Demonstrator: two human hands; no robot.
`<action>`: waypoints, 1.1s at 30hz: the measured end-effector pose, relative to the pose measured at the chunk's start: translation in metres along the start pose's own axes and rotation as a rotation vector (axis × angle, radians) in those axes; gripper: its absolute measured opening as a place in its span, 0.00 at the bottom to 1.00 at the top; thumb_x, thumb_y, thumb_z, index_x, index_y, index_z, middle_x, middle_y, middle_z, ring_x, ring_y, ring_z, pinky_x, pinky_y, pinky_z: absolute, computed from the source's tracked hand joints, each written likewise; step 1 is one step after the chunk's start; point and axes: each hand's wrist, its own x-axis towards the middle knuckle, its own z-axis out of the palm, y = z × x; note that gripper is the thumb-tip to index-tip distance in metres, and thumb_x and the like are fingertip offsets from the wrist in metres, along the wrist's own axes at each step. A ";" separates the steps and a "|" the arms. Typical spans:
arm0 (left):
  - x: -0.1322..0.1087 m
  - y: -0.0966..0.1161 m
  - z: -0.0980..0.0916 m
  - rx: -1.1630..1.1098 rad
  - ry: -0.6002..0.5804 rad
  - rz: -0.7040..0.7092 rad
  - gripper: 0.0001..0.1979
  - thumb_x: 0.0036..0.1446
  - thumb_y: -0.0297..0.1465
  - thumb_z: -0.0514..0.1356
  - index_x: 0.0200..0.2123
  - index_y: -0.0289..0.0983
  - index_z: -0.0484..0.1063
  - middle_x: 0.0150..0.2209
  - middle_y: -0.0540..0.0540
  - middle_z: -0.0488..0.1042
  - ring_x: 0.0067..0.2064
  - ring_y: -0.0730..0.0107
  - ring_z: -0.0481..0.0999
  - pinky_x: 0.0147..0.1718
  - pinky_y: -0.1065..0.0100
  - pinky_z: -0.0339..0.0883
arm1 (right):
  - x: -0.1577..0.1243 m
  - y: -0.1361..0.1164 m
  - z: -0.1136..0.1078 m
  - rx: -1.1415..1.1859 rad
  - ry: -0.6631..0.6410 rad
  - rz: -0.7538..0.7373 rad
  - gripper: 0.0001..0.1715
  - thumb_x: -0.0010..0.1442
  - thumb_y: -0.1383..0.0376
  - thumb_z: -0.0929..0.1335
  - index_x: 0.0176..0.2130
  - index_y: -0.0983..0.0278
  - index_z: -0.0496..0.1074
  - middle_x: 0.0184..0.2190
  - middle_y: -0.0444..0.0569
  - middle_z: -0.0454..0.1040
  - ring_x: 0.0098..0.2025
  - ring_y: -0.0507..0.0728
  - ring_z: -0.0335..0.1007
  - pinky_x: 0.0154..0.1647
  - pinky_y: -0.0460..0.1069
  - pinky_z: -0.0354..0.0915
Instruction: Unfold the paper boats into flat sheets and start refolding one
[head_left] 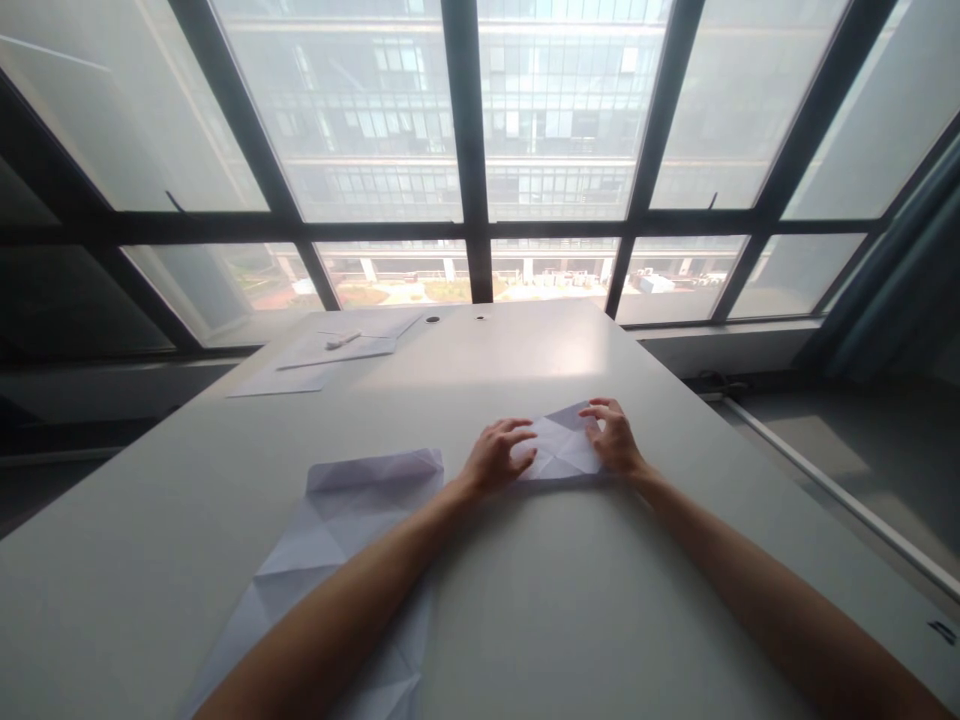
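Observation:
A small folded piece of white paper [559, 448] lies on the grey table [570, 600], between my two hands. My left hand [496, 455] rests on the paper's left edge with fingers curled and slightly spread. My right hand [613, 438] presses on its right edge, with the fingertips bent onto the paper. A larger creased white sheet [330, 545] lies flat to the left, and my left forearm crosses over its lower part.
At the table's far left lie flat sheets of paper [330, 352] with a small white object [341, 340] on them. Two small round holes [433, 319] sit near the far edge. Large windows stand behind the table, and a curtain [892, 290] hangs at right.

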 end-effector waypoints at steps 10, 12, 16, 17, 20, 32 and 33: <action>-0.004 0.004 0.003 0.140 -0.323 0.094 0.25 0.67 0.42 0.56 0.66 0.49 0.63 0.70 0.45 0.56 0.70 0.47 0.54 0.66 0.43 0.51 | -0.012 -0.050 0.000 -0.403 -0.205 -0.261 0.26 0.62 0.67 0.66 0.59 0.62 0.71 0.71 0.54 0.51 0.74 0.69 0.35 0.72 0.69 0.37; -0.003 0.006 0.001 0.150 -0.353 0.095 0.25 0.68 0.42 0.55 0.66 0.50 0.62 0.70 0.45 0.56 0.71 0.46 0.53 0.66 0.42 0.49 | -0.015 -0.053 0.005 -0.362 -0.347 -0.292 0.27 0.65 0.65 0.64 0.63 0.63 0.68 0.72 0.55 0.50 0.74 0.67 0.36 0.72 0.67 0.41; -0.002 0.008 0.000 0.144 -0.376 0.088 0.29 0.68 0.42 0.54 0.69 0.51 0.55 0.71 0.46 0.54 0.71 0.47 0.52 0.67 0.40 0.45 | -0.017 -0.048 0.014 -0.283 -0.620 -0.251 0.32 0.69 0.59 0.61 0.68 0.65 0.58 0.70 0.57 0.55 0.73 0.63 0.44 0.72 0.62 0.46; -0.002 0.008 0.000 0.139 -0.376 0.084 0.29 0.68 0.42 0.55 0.70 0.52 0.54 0.71 0.47 0.54 0.71 0.47 0.52 0.67 0.40 0.45 | -0.017 -0.046 0.015 -0.282 -0.644 -0.234 0.33 0.69 0.58 0.61 0.69 0.65 0.57 0.70 0.57 0.55 0.73 0.62 0.45 0.72 0.62 0.45; -0.002 0.007 0.001 0.130 -0.369 0.074 0.29 0.67 0.42 0.55 0.70 0.53 0.54 0.71 0.47 0.55 0.71 0.48 0.53 0.67 0.42 0.44 | -0.017 -0.042 0.016 -0.299 -0.654 -0.203 0.34 0.69 0.56 0.60 0.69 0.66 0.56 0.71 0.57 0.53 0.73 0.62 0.44 0.73 0.61 0.44; -0.003 0.001 0.004 0.120 -0.351 0.063 0.32 0.66 0.45 0.55 0.70 0.45 0.56 0.71 0.42 0.52 0.72 0.49 0.50 0.68 0.46 0.45 | -0.017 -0.043 0.016 -0.368 -0.664 -0.151 0.38 0.69 0.52 0.59 0.71 0.68 0.53 0.72 0.58 0.49 0.74 0.63 0.41 0.73 0.60 0.42; -0.003 0.002 0.004 0.116 -0.347 0.063 0.32 0.66 0.46 0.56 0.69 0.45 0.57 0.71 0.42 0.53 0.71 0.49 0.52 0.68 0.47 0.46 | -0.016 -0.042 0.015 -0.367 -0.665 -0.148 0.38 0.69 0.52 0.59 0.71 0.68 0.54 0.72 0.58 0.49 0.74 0.63 0.41 0.72 0.60 0.43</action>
